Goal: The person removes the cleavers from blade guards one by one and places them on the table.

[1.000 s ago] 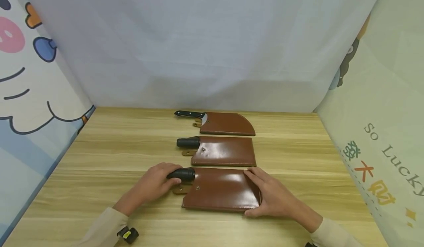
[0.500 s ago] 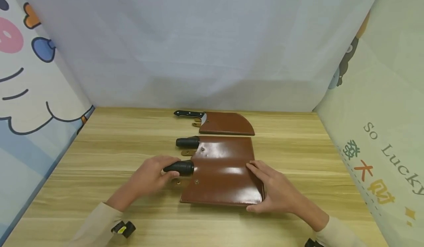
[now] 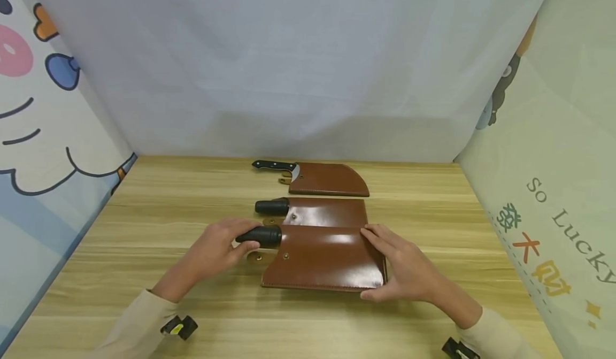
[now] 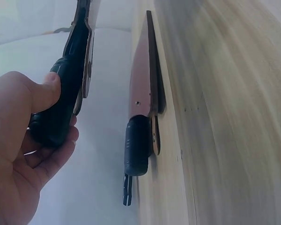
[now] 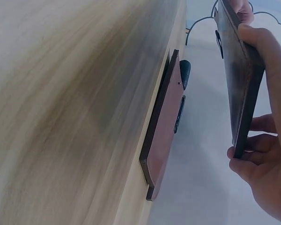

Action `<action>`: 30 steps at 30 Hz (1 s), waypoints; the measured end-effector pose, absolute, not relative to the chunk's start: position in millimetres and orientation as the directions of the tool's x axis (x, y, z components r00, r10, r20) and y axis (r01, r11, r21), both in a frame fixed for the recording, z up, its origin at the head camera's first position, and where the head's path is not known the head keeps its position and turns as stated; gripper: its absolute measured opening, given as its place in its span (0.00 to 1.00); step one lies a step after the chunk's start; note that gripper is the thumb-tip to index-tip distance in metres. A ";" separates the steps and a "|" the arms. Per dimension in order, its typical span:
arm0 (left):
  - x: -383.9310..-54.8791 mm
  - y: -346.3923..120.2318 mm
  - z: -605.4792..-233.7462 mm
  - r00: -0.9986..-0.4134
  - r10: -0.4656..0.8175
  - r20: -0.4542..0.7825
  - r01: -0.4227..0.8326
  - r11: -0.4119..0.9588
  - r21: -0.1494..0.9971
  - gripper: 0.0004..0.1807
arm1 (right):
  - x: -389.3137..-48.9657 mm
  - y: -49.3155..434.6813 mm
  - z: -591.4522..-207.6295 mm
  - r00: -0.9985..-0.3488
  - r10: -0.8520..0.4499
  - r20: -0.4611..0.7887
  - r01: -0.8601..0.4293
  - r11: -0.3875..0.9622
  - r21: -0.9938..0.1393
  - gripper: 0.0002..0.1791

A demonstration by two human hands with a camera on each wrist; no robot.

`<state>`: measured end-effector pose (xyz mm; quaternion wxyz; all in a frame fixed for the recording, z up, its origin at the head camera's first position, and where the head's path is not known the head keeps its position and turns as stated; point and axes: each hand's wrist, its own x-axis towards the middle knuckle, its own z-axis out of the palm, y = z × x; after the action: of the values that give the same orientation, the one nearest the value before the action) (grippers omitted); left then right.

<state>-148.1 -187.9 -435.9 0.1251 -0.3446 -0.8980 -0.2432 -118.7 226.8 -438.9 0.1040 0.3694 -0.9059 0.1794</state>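
Note:
Nearest me, a cleaver in a brown leather sheath (image 3: 327, 260) is held up off the table, as both wrist views show. My left hand (image 3: 218, 249) grips its black handle (image 4: 61, 103), thumb on one side and fingers on the other. At the sheath's right end, my right hand (image 3: 409, 265) holds the edges between thumb and fingers. The raised sheath partly covers a second sheathed cleaver (image 3: 332, 208) lying on the table behind it. Farther back lies a third knife in a round-ended brown sheath (image 3: 332, 180), its riveted black handle (image 3: 274, 165) pointing left.
The wood-grain table (image 3: 159, 214) runs back to a pale cloth wall (image 3: 308, 70). Printed cartoon panels (image 3: 43, 107) stand on the left, and a panel with lettering (image 3: 553, 214) is on the right.
The nearest sheathed cleaver has been lifted from the table, and both hands have moved with it. It now overlaps the middle one in the head view. The other two knives stay put.

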 end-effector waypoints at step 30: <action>-143.2 -213.5 -443.5 -0.783 0.489 0.384 0.615 0.701 0.362 0.22 | -115.9 249.2 -447.8 -0.731 -0.606 0.313 -0.681 0.670 -0.296 0.65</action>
<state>-143.2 -213.5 -443.5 0.1302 -0.3022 -0.9130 -0.2412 -115.9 249.2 -447.8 0.0944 0.3542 -0.9088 0.1994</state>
